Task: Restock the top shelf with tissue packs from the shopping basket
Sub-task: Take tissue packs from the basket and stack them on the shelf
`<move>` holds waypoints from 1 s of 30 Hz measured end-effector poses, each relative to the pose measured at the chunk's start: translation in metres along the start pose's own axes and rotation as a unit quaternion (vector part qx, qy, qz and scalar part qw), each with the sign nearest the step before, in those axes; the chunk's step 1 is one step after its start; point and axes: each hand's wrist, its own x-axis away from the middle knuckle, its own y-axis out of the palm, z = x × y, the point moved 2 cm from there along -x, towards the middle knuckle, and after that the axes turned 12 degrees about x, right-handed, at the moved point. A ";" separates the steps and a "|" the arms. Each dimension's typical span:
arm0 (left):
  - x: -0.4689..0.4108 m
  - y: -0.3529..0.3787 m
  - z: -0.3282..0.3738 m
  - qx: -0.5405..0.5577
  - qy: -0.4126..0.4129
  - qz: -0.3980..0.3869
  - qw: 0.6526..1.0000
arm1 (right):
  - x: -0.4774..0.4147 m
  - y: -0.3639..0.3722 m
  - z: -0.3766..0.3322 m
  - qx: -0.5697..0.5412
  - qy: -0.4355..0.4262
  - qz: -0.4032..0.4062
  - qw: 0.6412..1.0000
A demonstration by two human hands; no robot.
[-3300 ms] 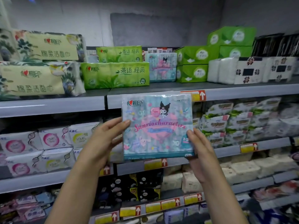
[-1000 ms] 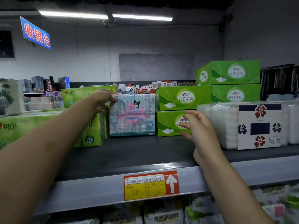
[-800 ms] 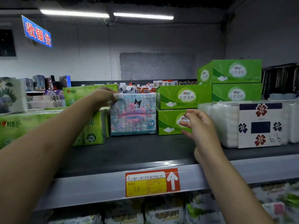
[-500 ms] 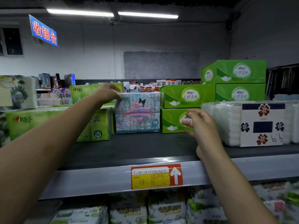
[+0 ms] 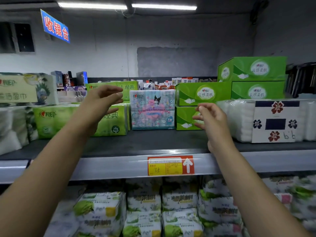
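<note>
Left hand (image 5: 100, 100) seemingly before green packs (image 5: 51, 122)

Both hands, left (image 5: 100, 100) and right (image 5: 211, 118), hover raised, fingers loosely spread.

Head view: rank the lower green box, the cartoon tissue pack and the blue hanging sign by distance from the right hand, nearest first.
1. Lower green box, just behind the right hand.
2. Cartoon tissue pack, farther left on the shelf.
3. Blue hanging sign, far upper left, well beyond the shelf.
</note>
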 end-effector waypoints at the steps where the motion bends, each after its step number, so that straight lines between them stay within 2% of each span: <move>1: 0.011 -0.002 0.001 0.018 -0.001 0.009 1.000 | 0.004 0.000 -0.003 0.013 -0.027 0.000 1.000; 7: 0.073 -0.019 0.000 0.069 -0.010 0.077 0.995 | 0.036 -0.002 -0.022 0.064 -0.152 0.027 0.986; 12: 0.113 -0.041 0.004 0.082 -0.017 0.125 0.989 | 0.075 -0.006 -0.018 0.032 -0.164 0.052 0.985; 16: 0.136 -0.046 0.007 0.070 -0.040 0.124 0.989 | 0.103 -0.010 -0.009 -0.031 -0.088 0.007 0.996; 19: 0.155 -0.043 0.003 0.093 -0.052 0.131 0.986 | 0.117 -0.023 -0.008 -0.036 -0.055 -0.011 0.998; 26: 0.186 -0.048 -0.014 0.146 -0.089 0.132 0.976 | 0.147 -0.049 -0.011 0.024 0.056 -0.042 0.997; 30: 0.199 -0.070 -0.022 0.150 -0.112 0.128 0.974 | 0.172 -0.041 -0.016 0.040 0.082 -0.044 0.995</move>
